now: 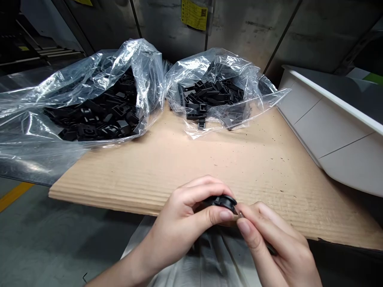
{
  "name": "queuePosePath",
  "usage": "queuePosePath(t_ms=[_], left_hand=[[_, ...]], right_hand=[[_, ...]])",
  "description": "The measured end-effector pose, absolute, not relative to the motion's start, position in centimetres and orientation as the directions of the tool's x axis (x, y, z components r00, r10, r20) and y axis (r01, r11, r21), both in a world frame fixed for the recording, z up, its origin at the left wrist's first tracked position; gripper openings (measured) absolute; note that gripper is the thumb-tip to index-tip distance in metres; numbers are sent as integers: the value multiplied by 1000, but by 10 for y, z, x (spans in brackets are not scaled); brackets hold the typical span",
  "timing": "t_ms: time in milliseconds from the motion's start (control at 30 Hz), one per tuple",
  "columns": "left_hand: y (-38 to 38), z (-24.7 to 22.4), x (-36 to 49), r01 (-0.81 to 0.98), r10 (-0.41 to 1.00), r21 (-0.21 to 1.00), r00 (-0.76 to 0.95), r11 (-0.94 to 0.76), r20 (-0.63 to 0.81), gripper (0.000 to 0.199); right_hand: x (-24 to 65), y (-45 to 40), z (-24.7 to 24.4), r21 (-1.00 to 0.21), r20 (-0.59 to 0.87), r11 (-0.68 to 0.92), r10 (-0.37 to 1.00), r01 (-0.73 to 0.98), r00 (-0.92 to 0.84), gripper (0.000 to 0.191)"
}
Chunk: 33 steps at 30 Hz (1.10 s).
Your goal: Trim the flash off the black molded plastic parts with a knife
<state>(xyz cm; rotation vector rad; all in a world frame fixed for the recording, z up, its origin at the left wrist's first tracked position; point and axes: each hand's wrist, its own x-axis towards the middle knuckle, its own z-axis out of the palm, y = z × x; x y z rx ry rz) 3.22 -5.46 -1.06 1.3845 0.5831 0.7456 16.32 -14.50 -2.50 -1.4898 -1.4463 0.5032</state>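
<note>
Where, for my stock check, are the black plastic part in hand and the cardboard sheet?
Black plastic part [224,200]: head view, its upper rim.
Cardboard sheet [191,163]: head view, its bare middle.

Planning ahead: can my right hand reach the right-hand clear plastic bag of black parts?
Probably yes: only tan corrugated cardboard lies between your right hand and that bag, though it's busy at the round black part.

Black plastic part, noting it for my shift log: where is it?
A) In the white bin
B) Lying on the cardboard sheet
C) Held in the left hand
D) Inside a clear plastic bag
C. The left hand curls its thumb and fingers around the black plastic part.
</note>
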Motion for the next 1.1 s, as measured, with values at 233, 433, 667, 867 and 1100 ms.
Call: queuePosePath(t_ms=[233,433,667,867,1100], left_hand=[[-53,-9,31,-102,736,994,675,29,48,8],[-55,-9,32,-113,734,991,679,71,25,8],[-56,-12,30,-142,735,989,674,37,69,11],[-55,-15,30,-171,731,985,669,-23,133,18],[-53,-16,29,-190,709,980,682,-65,179,24]], right_hand=[[164,-142,-26,-749,426,231,886,621,183,12],[160,-139,-32,-599,635,244,725,763,267,20],[167,-140,-29,-586,612,180,737,790,286,21],[174,-150,-30,-719,445,121,836,684,321,20],[166,-152,-26,-831,398,184,856,524,330,15]])
